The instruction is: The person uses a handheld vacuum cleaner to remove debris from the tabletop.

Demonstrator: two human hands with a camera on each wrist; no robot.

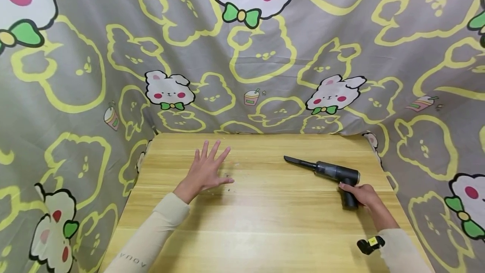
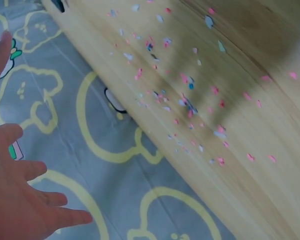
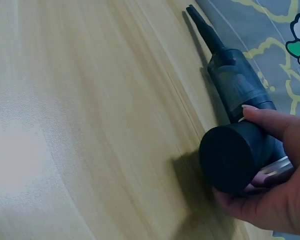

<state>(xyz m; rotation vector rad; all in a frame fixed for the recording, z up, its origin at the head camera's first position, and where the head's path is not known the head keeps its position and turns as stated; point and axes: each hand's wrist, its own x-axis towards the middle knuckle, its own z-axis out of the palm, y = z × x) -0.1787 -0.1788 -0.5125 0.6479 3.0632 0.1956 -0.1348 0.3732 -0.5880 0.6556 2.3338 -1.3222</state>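
My right hand (image 1: 364, 195) grips the handle of a black handheld vacuum cleaner (image 1: 333, 172), at the right side of the table. In the right wrist view the thumb lies along the vacuum's body (image 3: 240, 85) and the fingers curl behind the round-ended handle. Its narrow nozzle (image 1: 299, 162) points left, toward the middle. With fingers spread, my left hand (image 1: 206, 173) hovers or lies over the table's left half; contact cannot be told. Small pink, blue and white paper scraps (image 2: 190, 108) lie scattered on the wood in the left wrist view, partly under the hand's shadow.
The light wooden table (image 1: 250, 218) is enclosed at the back and both sides by a grey patterned curtain (image 1: 261, 62). A small black device with a yellow label (image 1: 371, 244) sits at the right wrist.
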